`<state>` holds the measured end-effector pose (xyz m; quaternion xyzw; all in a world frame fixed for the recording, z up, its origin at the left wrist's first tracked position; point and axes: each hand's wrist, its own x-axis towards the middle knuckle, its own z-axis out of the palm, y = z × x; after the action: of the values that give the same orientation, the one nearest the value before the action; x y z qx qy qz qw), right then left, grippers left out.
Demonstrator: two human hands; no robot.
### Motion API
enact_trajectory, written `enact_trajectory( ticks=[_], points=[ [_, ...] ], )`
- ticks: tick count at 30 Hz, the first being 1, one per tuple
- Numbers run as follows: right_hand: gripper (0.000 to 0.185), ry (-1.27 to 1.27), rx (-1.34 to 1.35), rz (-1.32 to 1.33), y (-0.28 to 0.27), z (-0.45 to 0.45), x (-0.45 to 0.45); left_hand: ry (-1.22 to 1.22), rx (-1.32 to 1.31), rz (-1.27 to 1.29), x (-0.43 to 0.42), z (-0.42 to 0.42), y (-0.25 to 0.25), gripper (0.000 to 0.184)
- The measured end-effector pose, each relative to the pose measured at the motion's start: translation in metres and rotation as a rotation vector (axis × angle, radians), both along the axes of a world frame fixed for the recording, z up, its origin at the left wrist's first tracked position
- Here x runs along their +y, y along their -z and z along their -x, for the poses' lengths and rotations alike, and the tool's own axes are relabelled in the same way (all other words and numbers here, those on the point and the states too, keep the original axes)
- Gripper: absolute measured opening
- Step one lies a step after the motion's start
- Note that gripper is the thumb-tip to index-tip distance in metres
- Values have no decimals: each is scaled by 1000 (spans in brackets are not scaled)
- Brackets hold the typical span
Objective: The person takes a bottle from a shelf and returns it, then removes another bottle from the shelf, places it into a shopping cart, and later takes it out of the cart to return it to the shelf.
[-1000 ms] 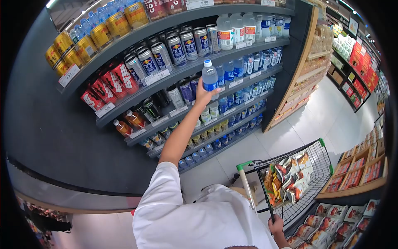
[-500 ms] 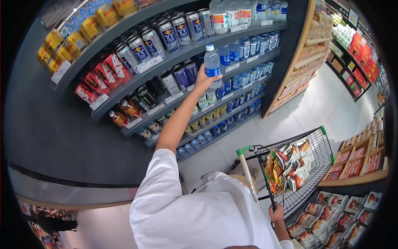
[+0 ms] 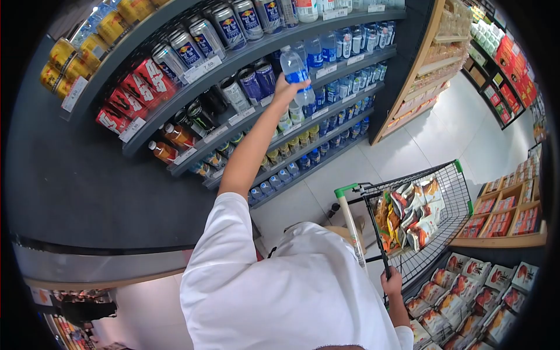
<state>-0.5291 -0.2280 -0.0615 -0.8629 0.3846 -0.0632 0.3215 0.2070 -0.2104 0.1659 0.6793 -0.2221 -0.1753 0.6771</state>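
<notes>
My left hand (image 3: 287, 88) is closed around a clear plastic water bottle (image 3: 294, 65) with a blue label, in front of the drinks shelf. The bottle leans slightly, cap end up. Behind it stand more blue-labelled bottles (image 3: 315, 55) on the shelf. My right hand (image 3: 391, 282) is closed on the dark near rim of a wire shopping cart (image 3: 452, 204) with green corners. Inside the cart lie several packaged food bags (image 3: 411, 210), mostly white, red and orange.
Curved shelves (image 3: 233, 119) hold energy drink cans (image 3: 230, 26), red multipacks (image 3: 134, 87) and bottles. Bagged snacks (image 3: 466, 291) fill a display right of the cart. A wooden rack (image 3: 507, 210) stands beyond it. Pale tiled floor (image 3: 402, 151) runs between shelf and cart.
The bottle in my left hand has tilted a little and sits slightly further left. The shelves appear higher in view as the camera shifts. My right hand stays on the cart.
</notes>
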Motion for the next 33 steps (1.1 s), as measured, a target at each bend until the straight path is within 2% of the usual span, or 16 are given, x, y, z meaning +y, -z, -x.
enact_trajectory(
  ticks=[1, 5, 6, 9, 10, 13, 20, 29, 32, 33],
  points=[
    [16, 2, 3, -3, -2, -1, 0, -17, -6, 33, 0, 4, -10, 67],
    [15, 6, 19, -23, -5, -4, 1, -189, -142, 124, -20, -32, 1, 73],
    [16, 3, 28, -31, -4, -3, 0, -238, -139, 120, -27, -45, 8, 77],
    [16, 15, 40, -25, -3, -4, 0, -369, -145, 32, -33, -47, -3, 73],
    [16, 6, 51, -17, -2, -4, -1, -403, -188, -18, -32, -43, -8, 76],
    [17, 18, 17, -14, -4, -6, 1, -407, -177, -91, -32, -28, -24, 80],
    [17, 40, 28, -39, -5, -7, 0, -532, -160, -175, -55, -44, -13, 79],
    [16, 15, -5, -10, -5, -8, 0, -672, -178, -112, -75, -70, 10, 80],
    [17, 11, -6, -20, 0, -5, -2, -741, -213, -132, -78, -77, 17, 80],
    [17, 23, 12, -33, -3, -7, -2, -737, -243, -106, -77, -75, 14, 71]
  ],
)
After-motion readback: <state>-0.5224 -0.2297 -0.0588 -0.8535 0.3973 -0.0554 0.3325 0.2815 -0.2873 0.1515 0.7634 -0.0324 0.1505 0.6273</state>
